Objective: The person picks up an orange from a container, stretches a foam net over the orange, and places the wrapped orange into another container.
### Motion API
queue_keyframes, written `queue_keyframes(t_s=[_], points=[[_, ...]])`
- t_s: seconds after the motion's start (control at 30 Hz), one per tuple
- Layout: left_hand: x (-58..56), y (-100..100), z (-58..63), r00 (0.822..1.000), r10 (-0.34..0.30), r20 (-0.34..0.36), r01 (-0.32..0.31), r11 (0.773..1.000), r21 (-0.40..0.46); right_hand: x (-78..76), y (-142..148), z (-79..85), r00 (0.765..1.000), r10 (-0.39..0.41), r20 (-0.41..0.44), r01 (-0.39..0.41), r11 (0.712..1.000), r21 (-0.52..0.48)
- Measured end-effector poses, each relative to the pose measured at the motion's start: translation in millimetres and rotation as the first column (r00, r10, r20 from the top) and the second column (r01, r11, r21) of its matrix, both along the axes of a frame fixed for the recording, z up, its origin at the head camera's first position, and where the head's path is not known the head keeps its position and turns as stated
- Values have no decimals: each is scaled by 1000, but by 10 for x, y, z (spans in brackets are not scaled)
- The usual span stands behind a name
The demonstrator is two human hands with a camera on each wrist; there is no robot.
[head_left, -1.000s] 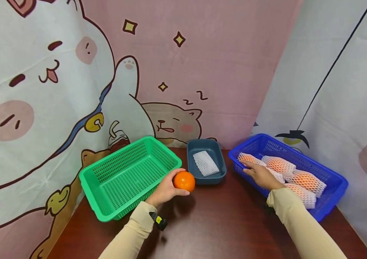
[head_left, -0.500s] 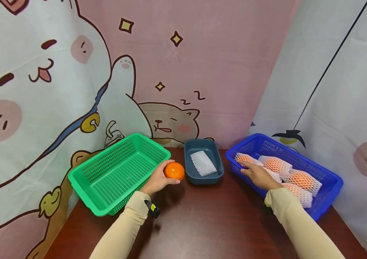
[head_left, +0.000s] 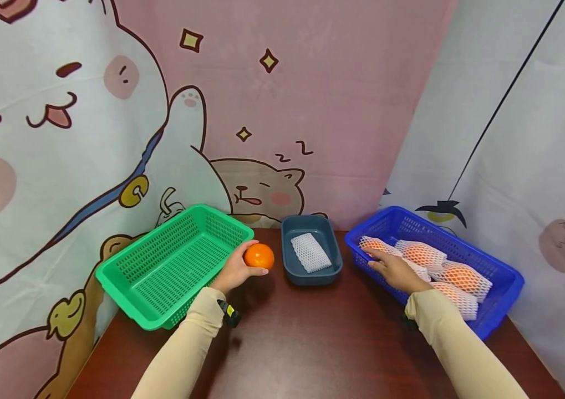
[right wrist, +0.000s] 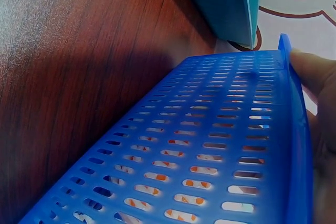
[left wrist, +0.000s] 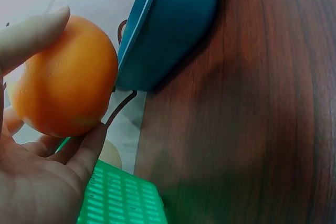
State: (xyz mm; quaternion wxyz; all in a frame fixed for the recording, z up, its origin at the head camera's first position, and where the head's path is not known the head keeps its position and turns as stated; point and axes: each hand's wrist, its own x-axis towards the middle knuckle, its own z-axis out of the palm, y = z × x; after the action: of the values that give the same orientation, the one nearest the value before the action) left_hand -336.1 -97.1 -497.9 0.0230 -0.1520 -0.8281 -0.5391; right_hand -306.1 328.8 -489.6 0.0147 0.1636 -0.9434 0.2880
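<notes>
My left hand (head_left: 236,270) holds an orange (head_left: 259,257) in the air, thumb on one side and fingers on the other. It hovers at the right side of a green basket (head_left: 135,302), whose visible inside is bare. On the right, my right hand (head_left: 398,270) reaches over the near rim of a blue basket (head_left: 504,310) and rests on an orange in a white foam net (head_left: 376,244). Its fingers look loosely extended; the right wrist view shows the thumb (right wrist: 310,69) by the rim, the other fingers mostly hidden. Several more netted oranges (head_left: 462,277) lie in this basket.
Between the baskets stands a small blue-grey bin (head_left: 312,280) with an empty white foam net (head_left: 310,252) lying in it. All three containers are on a dark reddish wooden table (head_left: 312,343). A printed cartoon curtain (head_left: 352,111) hangs behind and at the sides.
My left hand has carried the orange left and slightly up, closer to the green basket. The right hand stays at the blue basket. The whole view has shifted slightly.
</notes>
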Motion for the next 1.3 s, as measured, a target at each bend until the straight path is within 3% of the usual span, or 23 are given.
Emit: queue_keyframes(t_s=[0.13, 0.27, 0.63, 0.93, 1.3], points=[[-25, 21, -43, 1000, -4, -9, 4, 1000, 2, 9, -9, 8, 1000, 5, -11, -5, 1000, -1], [-1, 57, -126, 1000, -9, 25, 9, 1000, 22, 9, -12, 18, 999, 21, -27, -21, 1000, 6], [118, 171, -481, 998, 28, 64, -27, 1000, -6, 7, 7, 12, 1000, 4, -15, -4, 1000, 13], [151, 203, -604, 996, 56, 72, -55, 998, -11, 5, 9, -4, 1000, 8, -23, -8, 1000, 6], [127, 228, -658, 996, 66, 54, -64, 997, -32, -22, 27, -13, 999, 24, -35, -24, 1000, 5]])
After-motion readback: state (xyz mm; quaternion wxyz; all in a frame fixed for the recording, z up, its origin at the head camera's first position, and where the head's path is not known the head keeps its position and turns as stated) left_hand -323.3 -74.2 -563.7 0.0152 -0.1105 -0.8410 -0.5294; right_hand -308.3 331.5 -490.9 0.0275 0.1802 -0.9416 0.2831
